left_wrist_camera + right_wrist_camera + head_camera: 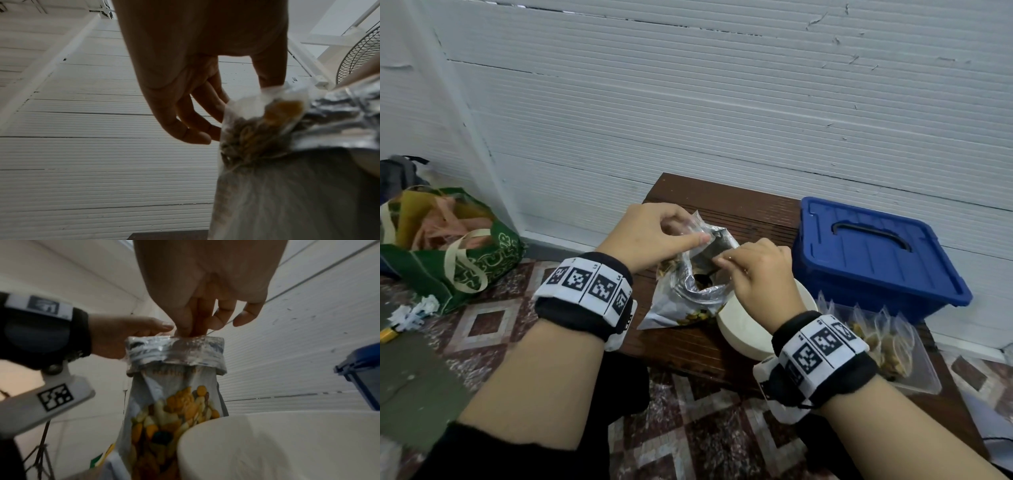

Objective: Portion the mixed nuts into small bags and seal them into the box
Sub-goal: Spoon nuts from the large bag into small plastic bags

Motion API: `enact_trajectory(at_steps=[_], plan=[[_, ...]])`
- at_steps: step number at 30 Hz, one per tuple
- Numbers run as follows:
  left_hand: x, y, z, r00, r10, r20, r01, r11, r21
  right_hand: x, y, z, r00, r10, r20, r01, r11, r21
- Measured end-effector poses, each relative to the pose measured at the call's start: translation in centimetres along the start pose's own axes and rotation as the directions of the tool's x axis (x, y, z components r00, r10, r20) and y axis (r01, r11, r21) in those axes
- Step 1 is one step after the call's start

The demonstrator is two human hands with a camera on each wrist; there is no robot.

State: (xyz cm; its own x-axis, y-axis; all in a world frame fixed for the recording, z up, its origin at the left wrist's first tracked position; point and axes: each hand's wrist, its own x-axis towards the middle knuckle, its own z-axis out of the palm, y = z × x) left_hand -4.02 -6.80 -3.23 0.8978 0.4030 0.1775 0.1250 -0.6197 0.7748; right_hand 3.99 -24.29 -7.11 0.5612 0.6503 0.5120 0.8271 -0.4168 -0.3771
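My left hand (698, 236) pinches a small clear bag (690, 228) by its top, between thumb and fingers; the left wrist view shows nuts inside this small bag (257, 120). It hangs just above the big foil bag of mixed nuts (688, 301), which stands open with its rim rolled down (174, 352). My right hand (720, 262) has thumb and first fingers pinched together in the foil bag's mouth, on a few nuts that barely show. The blue box (876, 253) sits at the right with its lid on.
A white bowl (739, 329) stands under my right wrist, touching the foil bag. A clear tray (924, 370) holding several filled small bags lies in front of the blue box. All rest on a low brown table (722, 202) against a white wall. A green tote (465, 253) sits on the floor at left.
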Motion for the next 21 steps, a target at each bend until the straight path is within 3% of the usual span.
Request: enact_trajectory(at_steps=[6, 10, 16, 21], plan=[[0.0, -0.1, 0.2, 1.000, 0.001, -0.002, -0.001, 1.000, -0.009, 0.7, 0.2, -0.7, 0.957, 0.288, 0.025, -0.288, 0.938, 0.194], [0.0, -0.2, 0.2, 1.000, 0.007, 0.001, -0.007, 1.000, -0.019, 0.8, 0.4, -1.1, 0.862, 0.507, 0.014, -0.474, 0.794, 0.381], [-0.1, -0.2, 0.1, 1.000, 0.005, -0.027, -0.006, 0.999, -0.049, 1.4, 0.5, -1.6, 0.743, 0.669, -0.009, -0.585, 0.656, 0.477], [-0.2, -0.2, -0.6, 1.000, -0.005, -0.007, 0.005, 0.998, -0.069, 2.1, 1.5, -3.0, 0.689, 0.721, -0.074, -0.600, 0.625, 0.499]])
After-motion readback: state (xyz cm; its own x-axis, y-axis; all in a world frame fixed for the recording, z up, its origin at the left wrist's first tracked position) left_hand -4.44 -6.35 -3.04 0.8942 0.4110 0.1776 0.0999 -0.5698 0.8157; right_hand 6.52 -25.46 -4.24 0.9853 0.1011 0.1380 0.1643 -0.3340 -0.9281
